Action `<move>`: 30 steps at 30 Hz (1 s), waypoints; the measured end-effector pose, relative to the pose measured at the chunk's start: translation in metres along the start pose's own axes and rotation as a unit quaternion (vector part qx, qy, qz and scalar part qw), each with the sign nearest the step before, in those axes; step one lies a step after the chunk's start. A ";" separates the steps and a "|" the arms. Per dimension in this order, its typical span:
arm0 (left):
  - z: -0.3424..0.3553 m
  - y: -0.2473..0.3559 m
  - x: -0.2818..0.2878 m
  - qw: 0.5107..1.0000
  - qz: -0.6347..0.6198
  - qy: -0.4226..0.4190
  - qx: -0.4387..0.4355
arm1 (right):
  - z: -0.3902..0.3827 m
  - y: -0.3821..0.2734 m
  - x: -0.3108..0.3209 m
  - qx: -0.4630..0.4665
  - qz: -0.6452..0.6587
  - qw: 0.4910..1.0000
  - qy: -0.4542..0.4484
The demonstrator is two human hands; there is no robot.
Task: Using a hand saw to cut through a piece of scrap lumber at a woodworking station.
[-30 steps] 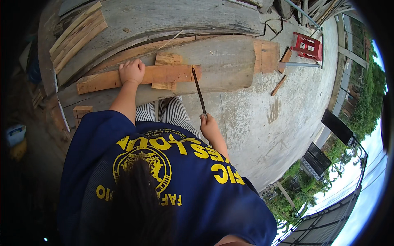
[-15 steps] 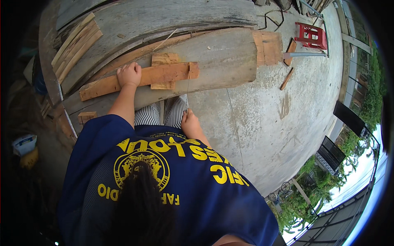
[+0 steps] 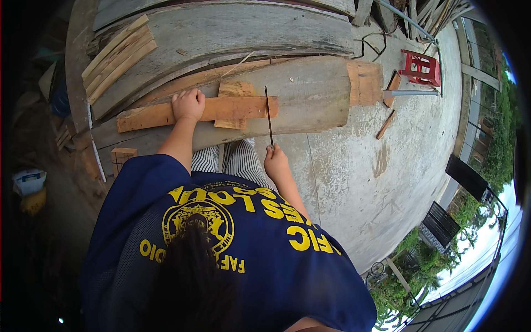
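Observation:
My left hand [image 3: 188,104] is closed over the long reddish wooden board [image 3: 224,108], toward its left half. Under the board lies a shorter, rough wood block [image 3: 235,87], resting on a wide weathered grey plank [image 3: 315,97]. A thin dark saw blade [image 3: 269,124] crosses the board near its right end, with its far tip beyond the board's back edge. The near end is in my right hand [image 3: 275,159], fingers closed around it, below the plank's front edge and beside my striped trousers [image 3: 240,160].
Light wooden strips [image 3: 119,58] lie stacked on more planks [image 3: 232,30] at upper left. A red plastic stool [image 3: 420,66], loose wood offcuts [image 3: 385,124] and a metal pipe [image 3: 412,93] are on the concrete floor [image 3: 359,182] at right. A small wood block [image 3: 123,155] sits at left.
My right hand with the saw has gone back toward me, then forward again, the blade shifting along its length across the board. My left hand stays on the board; the whole view has shifted slightly.

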State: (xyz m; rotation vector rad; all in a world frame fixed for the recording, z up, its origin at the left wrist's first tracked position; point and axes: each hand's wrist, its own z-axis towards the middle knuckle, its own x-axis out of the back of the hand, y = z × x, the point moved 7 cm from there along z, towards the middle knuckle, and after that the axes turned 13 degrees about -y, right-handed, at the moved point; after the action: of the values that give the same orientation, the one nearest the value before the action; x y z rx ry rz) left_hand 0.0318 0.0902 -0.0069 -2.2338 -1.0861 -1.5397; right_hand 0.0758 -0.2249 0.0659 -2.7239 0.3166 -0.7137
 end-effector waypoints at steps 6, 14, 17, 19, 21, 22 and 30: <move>-0.001 0.009 -0.001 0.999 -0.023 0.043 -0.024 | 0.060 -0.023 0.000 0.024 0.014 0.999 0.043; 0.001 -0.001 -0.006 0.999 -0.031 0.025 -0.012 | -0.037 0.018 -0.007 -0.013 -0.007 1.000 0.013; 0.000 -0.002 -0.003 0.999 -0.029 0.028 -0.015 | -0.019 0.021 -0.008 -0.010 0.004 1.000 0.016; 0.000 -0.004 0.004 0.999 -0.019 0.031 -0.008 | 0.022 0.000 -0.002 0.055 0.002 0.998 0.042; 0.002 0.009 0.008 1.000 -0.012 0.002 -0.017 | 0.069 -0.020 0.012 0.049 0.028 0.998 0.032; 0.003 0.010 0.007 1.000 -0.011 0.004 -0.019 | 0.085 -0.025 0.016 0.013 0.054 0.998 0.006; -0.003 0.001 0.005 0.999 -0.021 0.035 -0.014 | 0.012 0.015 0.002 0.016 -0.022 1.000 -0.001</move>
State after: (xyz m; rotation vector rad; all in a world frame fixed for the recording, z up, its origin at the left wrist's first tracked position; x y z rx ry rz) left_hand 0.0307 0.0898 -0.0013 -2.1713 -1.1061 -1.6467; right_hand 0.0813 -0.2366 0.0518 -2.7095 0.2434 -0.7219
